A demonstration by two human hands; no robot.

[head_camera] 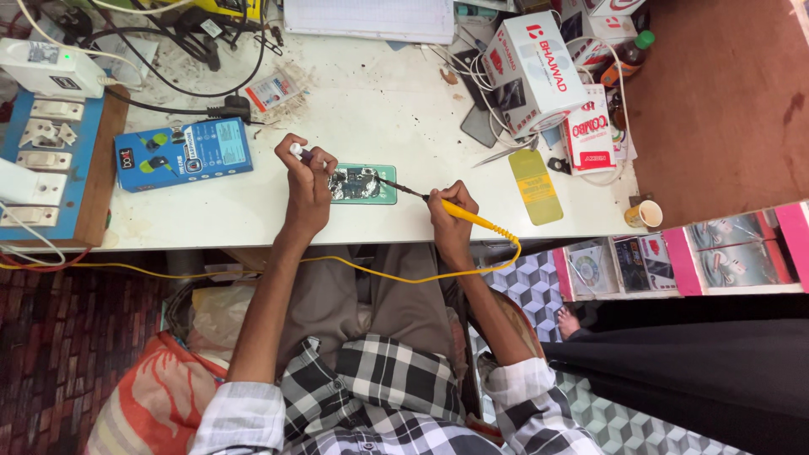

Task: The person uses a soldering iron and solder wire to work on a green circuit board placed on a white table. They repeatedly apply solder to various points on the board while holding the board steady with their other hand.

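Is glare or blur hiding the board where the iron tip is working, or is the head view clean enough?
Head view: even light, no hard shadows on the white table; the board shows bright specks of glare on its shiny parts, so fine detail is lost; the iron in the right hand is sharp, as is the left hand; edges bend slightly from the wide lens.

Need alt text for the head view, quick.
Seen from above, a person's right hand holds a yellow soldering iron to an opened phone on a white workbench, while the left hand holds a thin white tool beside it.
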